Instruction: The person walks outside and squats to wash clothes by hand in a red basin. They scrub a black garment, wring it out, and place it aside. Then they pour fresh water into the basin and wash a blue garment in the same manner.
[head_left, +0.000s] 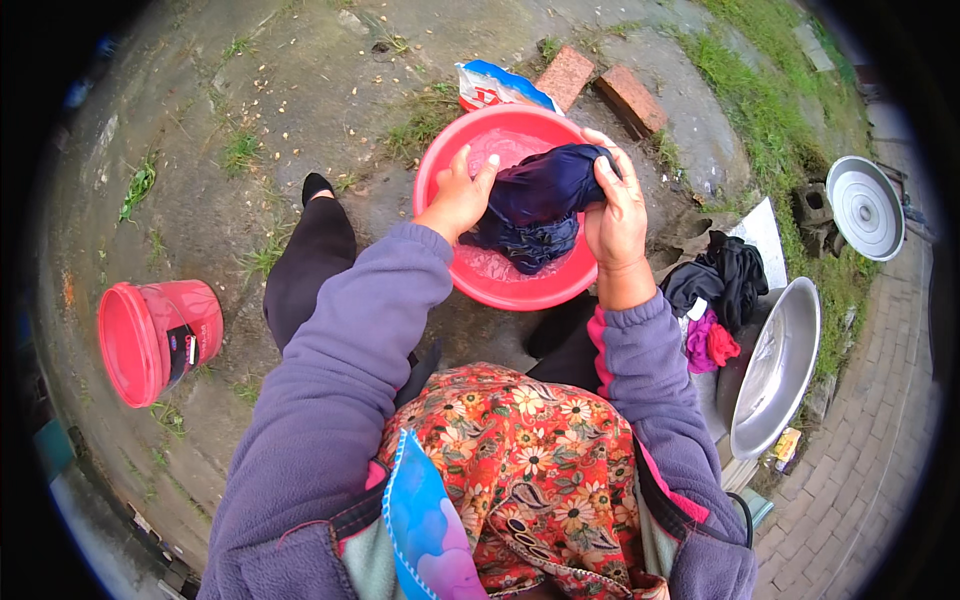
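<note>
A dark navy garment (551, 176) hangs bunched over a red plastic basin (525, 296), its lower folds reaching the basin's inside. Its upper right end is gripped in my right hand (619, 206), between thumb and fingers at the rim side. My left hand (459, 193) is over the basin's left part, thumb and forefinger spread apart beside the garment's left edge; its other fingers are partly hidden. Shallow, slightly foamy water (504, 146) shows in the basin.
A red bucket (184, 322) stands at left. Bricks (632, 100) and a printed plastic bag (502, 85) lie beyond the basin. At right are black clothes (716, 274), purple and red cloths (703, 339), a tilted metal basin (776, 367) and a round metal lid (865, 210).
</note>
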